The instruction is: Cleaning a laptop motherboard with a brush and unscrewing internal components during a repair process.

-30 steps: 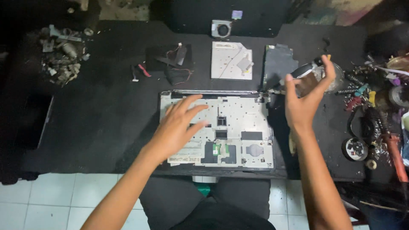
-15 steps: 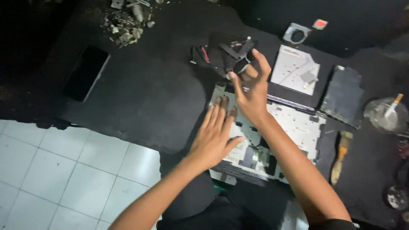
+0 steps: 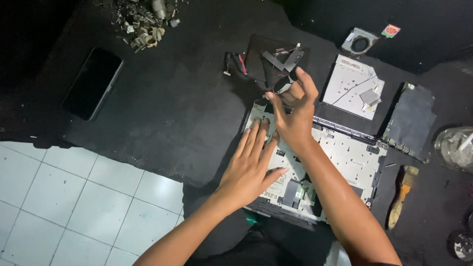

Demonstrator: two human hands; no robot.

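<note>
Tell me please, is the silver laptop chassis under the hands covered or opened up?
Opened up: the silver laptop chassis shows its bare inner frame.

Left hand (image 3: 251,165) flat, right hand (image 3: 291,114) apparently clenched, forearms crossing.

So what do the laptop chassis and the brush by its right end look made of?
Laptop chassis: probably stamped sheet metal or silvery plastic, matte pale grey with punched holes and cutouts. Brush: apparently a wooden handle, yellowish-brown and dull; its bristle end is too dark to judge. Both lie on a black, cloth-like mat.
</note>
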